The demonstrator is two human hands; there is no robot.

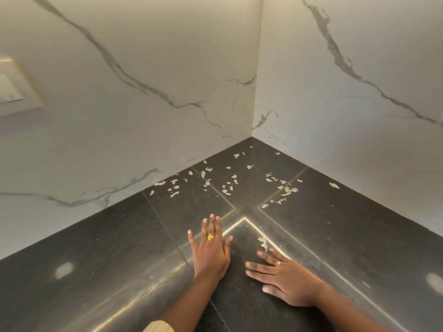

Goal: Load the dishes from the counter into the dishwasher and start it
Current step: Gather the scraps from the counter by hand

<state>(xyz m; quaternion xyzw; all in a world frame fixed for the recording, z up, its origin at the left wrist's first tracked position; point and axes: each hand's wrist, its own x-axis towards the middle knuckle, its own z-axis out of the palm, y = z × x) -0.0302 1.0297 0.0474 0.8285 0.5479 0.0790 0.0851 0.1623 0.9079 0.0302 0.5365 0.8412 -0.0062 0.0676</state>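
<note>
Well, no dishes show here, and no dishwasher shows either. Only the dark counter [96,271] is in view, at the corner where 2 white walls [143,92] meet.

Both hands lie flat on the counter. The left hand [211,250] has its fingers straight and spread apart, and it holds nothing. The right hand [287,276] sits just beside it, with fingers straight and pointing across to the left, and it holds nothing too. Each hand wears 1 ring [210,236]. A striped sleeve [158,327] peeks in at the bottom.

Further back, lots of little pale scraps [227,188] lie on the counter, mostly toward the corner. A few more lie just beside the right hand's fingertips. A pale switch plate [14,87] sits on the left wall.

What could go wrong? I think the dishes must be somewhere out of view, so the person has to turn and find them. If the hands slide over the scraps, bits may stick to the palms and then get on the dishes. Bits could also get pushed off the counter onto the floor. Loose bits carried into the dishwasher may clog it.
</note>
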